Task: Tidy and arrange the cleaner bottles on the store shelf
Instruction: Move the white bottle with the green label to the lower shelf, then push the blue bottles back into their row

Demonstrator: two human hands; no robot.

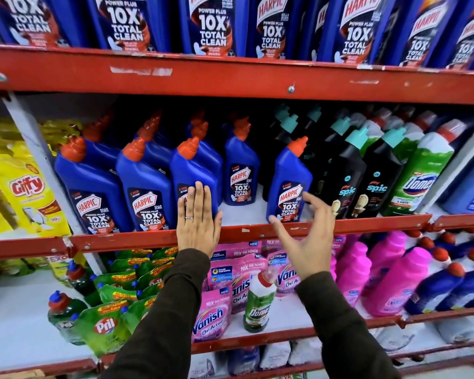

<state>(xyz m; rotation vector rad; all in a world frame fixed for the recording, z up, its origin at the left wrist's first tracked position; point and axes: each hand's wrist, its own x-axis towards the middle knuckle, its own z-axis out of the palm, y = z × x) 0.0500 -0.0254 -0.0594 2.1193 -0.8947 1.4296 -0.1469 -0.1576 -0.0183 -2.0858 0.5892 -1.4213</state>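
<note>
Blue Harpic bottles with orange caps stand in rows on the middle shelf point(246, 231). My left hand point(199, 218) lies flat, fingers together, against the front of the third front-row Harpic bottle point(192, 170). A fourth Harpic bottle point(241, 170) stands set back behind a gap. My right hand point(304, 236) is open with fingers spread, thumb and fingers just beside the lower front of the rightmost Harpic bottle point(289, 181), not closed on it. Black Spic bottles point(348, 176) with teal caps stand right of it.
Green Domex bottles point(419, 176) fill the shelf's right end; yellow Giffy packs point(25, 187) lie at left. Larger Harpic bottles point(211, 26) line the top shelf. Below are Pril pouches point(104, 324), Vanish packs point(211, 313), a lone Domex bottle point(259, 302) and pink bottles point(394, 280).
</note>
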